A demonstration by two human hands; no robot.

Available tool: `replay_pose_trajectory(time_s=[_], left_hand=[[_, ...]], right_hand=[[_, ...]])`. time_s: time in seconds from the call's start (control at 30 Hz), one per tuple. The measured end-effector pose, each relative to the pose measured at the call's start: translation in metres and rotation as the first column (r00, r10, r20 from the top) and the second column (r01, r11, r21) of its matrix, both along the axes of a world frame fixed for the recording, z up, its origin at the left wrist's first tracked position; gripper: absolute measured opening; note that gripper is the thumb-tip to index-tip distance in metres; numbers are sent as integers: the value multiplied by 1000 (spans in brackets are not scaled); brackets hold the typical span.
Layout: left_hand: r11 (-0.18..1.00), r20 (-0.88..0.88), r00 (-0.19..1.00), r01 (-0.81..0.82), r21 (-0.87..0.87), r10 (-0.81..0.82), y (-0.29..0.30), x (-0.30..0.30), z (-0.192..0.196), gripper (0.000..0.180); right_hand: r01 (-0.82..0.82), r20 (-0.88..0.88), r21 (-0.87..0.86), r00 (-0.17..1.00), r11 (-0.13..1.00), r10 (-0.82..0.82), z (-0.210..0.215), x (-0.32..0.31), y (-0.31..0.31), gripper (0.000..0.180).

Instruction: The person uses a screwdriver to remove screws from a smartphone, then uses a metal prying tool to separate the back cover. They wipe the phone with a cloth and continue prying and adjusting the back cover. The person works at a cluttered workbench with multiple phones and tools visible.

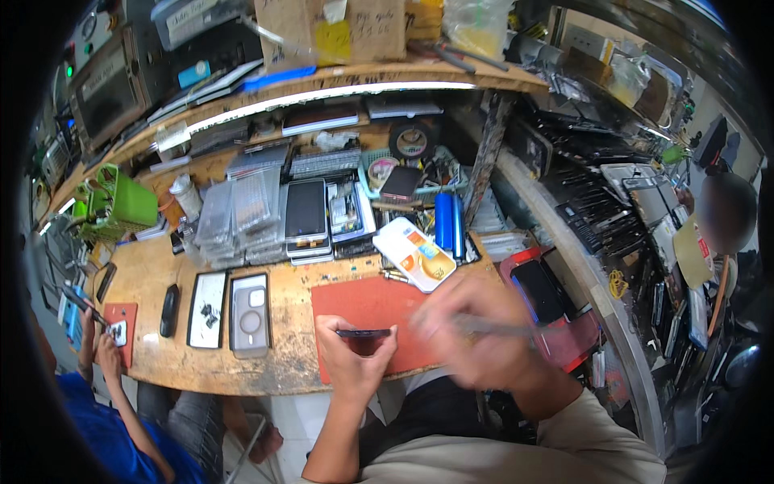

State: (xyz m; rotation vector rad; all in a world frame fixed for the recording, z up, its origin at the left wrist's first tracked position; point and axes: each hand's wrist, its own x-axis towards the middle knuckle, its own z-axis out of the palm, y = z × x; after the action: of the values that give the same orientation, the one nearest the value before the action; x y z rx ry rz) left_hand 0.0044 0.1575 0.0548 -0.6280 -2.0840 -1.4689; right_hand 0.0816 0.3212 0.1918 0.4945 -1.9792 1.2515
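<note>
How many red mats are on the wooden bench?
2. A big red mat lies under the person's left hand; a small red mat lies at the bench's left end. Clutter may hide more.

left hand (352,355) holds dark phone (364,333) | right hand (472,332) blurred, perhaps gripping tool (496,327)

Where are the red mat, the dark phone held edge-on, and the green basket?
red mat (363,305), head view, bare upper middle.
dark phone (363,332), head view, middle of its edge.
green basket (133,203), head view, right side wall.
</note>
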Motion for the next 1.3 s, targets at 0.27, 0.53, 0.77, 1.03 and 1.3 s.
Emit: replay_pose_trajectory(time_s=[0.27,0.53,0.77,1.03,1.3], left_hand=[[893,323,895,155,422,-308,-8,-37,3,19],[944,225,942,186,271,-250,-15,-43,3,28],[991,-180,984,30,133,-6,-2,-30,-24,82],[944,-239,953,242,225,-188,-30,-22,-50,83],[821,-204,897,440,363,-391,-64,-23,-82,86]], right_hand=[[541,-311,48,807,840,-502,147,-164,101,32],[545,-125,313,835,778,-535,177,-221,140,26],[299,-427,194,883,934,-194,131,-148,-21,15],[18,-332,448,931,894,148,116,-307,-273,27],[-133,-890,229,373,964,263,145,-326,-287,14]])
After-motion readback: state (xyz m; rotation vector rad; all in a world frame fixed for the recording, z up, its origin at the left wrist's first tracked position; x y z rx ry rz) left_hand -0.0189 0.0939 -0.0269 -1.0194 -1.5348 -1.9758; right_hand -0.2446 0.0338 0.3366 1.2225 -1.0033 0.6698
